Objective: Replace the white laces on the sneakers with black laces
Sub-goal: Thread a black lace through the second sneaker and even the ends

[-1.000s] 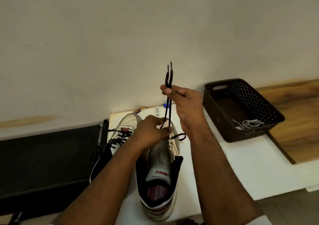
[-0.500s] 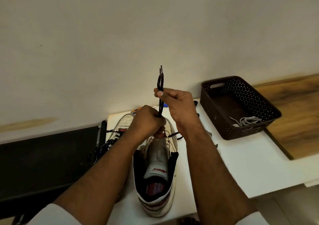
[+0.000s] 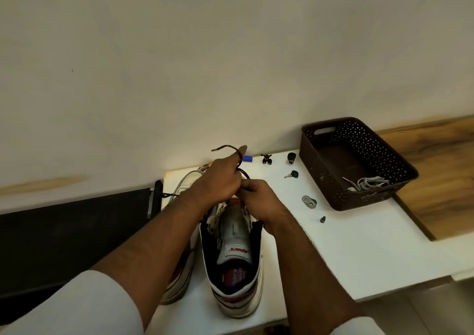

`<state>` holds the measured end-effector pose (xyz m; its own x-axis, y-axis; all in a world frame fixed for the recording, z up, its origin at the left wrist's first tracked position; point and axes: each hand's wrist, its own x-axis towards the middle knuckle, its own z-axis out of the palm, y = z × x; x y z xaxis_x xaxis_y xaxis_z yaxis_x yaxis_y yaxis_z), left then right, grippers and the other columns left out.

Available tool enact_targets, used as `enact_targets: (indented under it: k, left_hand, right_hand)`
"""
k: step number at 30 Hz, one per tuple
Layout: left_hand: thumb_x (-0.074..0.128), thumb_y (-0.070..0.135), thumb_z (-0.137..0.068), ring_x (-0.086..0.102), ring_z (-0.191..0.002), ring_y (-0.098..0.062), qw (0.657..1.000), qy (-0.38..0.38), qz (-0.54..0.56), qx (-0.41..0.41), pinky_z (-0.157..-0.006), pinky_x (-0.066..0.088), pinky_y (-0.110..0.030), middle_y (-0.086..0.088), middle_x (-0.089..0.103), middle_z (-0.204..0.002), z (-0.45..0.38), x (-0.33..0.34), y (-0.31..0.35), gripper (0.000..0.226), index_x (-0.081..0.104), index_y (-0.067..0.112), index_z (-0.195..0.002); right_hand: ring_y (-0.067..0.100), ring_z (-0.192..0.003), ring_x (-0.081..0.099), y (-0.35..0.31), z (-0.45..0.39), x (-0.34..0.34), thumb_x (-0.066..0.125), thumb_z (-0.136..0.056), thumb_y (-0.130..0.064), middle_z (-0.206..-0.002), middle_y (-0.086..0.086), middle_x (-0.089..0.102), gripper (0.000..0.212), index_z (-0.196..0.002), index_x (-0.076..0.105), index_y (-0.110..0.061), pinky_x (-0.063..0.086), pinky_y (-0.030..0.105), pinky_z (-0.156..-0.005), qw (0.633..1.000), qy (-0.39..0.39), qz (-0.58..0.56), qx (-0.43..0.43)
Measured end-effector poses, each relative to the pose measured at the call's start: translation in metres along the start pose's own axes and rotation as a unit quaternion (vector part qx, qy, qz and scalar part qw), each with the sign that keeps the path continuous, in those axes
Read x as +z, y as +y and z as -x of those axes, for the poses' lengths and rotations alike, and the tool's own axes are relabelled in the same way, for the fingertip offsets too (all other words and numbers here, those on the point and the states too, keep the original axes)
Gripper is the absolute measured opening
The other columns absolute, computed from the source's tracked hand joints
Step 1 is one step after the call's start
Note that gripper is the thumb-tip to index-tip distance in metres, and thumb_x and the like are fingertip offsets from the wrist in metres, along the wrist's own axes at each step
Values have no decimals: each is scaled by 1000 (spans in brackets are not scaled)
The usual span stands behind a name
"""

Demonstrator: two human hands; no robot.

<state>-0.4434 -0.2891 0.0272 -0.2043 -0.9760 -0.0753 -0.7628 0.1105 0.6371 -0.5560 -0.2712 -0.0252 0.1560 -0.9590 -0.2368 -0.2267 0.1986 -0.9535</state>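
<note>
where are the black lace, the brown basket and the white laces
black lace (image 3: 223,148), head view, on its free end above the hands
brown basket (image 3: 400,158), head view, on its right wall
white laces (image 3: 368,183), head view, on the bundle's middle

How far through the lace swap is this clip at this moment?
White laces already lie in the brown basket. The left hand and right hand grip the black lace over the near sneaker; its upper eyelets remain unlaced. The far sneaker is mostly hidden.

Perforated brown plastic basket (image 3: 331,180) on smooth white table (image 3: 359,252); woodgrain board (image 3: 441,180).
</note>
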Motion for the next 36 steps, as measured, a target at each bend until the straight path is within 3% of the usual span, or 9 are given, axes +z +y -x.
enact_targets:
  k: [7, 12, 17, 21, 24, 27, 30, 34, 36]
  left_hand:
    - [36, 3, -96, 58, -79, -26, 988, -104, -102, 48, -76, 47, -35, -5, 54, -90, -16, -15, -1, 68, 13, 31, -154]
    - [38, 2, -94, 56, -78, -21, 991, -106, -83, 19, -72, 44, -28, -14, 59, -103, -18, -21, -3, 76, 5, 33, -154]
    - [41, 1, -94, 58, -73, -19, 988, -113, -102, 5, -68, 45, -27, -17, 61, -111, -20, -23, -6, 84, -9, 34, -153]
    - [44, 6, -94, 59, -105, -27, 991, -79, -106, 9, -87, 45, -30, -19, 54, -132, -21, -20, -11, 76, 4, 28, -155]
    - [49, 14, -93, 56, -107, -23, 997, -52, -36, -35, -85, 41, -29, -11, 59, -127, -18, -24, -23, 63, 27, 26, -150]
    - [58, 32, -77, 59, -99, -17, 985, -139, 10, -104, -89, 49, -35, -3, 65, -114, -5, -22, -42, 48, 53, 29, -124]
    - [68, 41, -65, 63, -99, -18, 974, -197, -53, -100, -92, 52, -40, -1, 65, -107, 2, -10, -51, 59, 52, 28, -120]
    - [83, 29, -68, 64, -95, -12, 986, -143, 36, -81, -90, 52, -34, 7, 69, -95, 0, 11, -52, 41, 62, 26, -102]
    - [78, 46, -63, 63, -98, -15, 990, -108, 6, -93, -97, 47, -43, 8, 66, -95, -1, 23, -54, 42, 55, 36, -97]
  right_hand:
    - [18, -56, 47, 0, -4, 3, 52, -98, -17, -75, 15, 56, 23, -97, 70, -2, 33, 20, -45, 997, -40, -65, 3]
    - [14, -52, 42, -2, -7, 7, 52, -98, -21, -70, 12, 53, 18, -95, 68, -16, 35, 25, -49, 997, -35, -60, -18]
    - [18, -68, 54, -3, -8, 11, 54, -97, -18, -85, 20, 66, 23, -100, 68, 0, 43, 30, -64, 998, -41, -24, -52]
    - [-1, -53, 56, -4, -8, 12, 45, -100, -16, -77, 4, 68, 28, -93, 69, -3, 44, 17, -61, 998, -35, 3, -50]
    - [6, -57, 57, -3, -8, 13, 43, -102, -20, -70, 0, 65, 32, -98, 68, -2, 43, 18, -57, 999, -26, -1, -30]
    - [5, -57, 53, -5, -8, 12, 42, -102, -21, -72, 0, 65, 31, -99, 68, -5, 41, 18, -58, 1000, -17, 3, -23]
    - [9, -60, 54, -8, -8, 11, 42, -102, -23, -72, 1, 65, 30, -89, 67, -11, 43, 20, -57, 1000, -23, -11, -13]
    - [7, -55, 51, -10, -5, 5, 43, -102, -23, -69, 0, 63, 27, -89, 66, -17, 41, 22, -46, 999, -22, -29, -1]
    - [7, -55, 51, -10, -5, 1, 42, -102, -23, -69, 0, 63, 28, -88, 66, -17, 39, 22, -45, 999, -22, -26, 5]
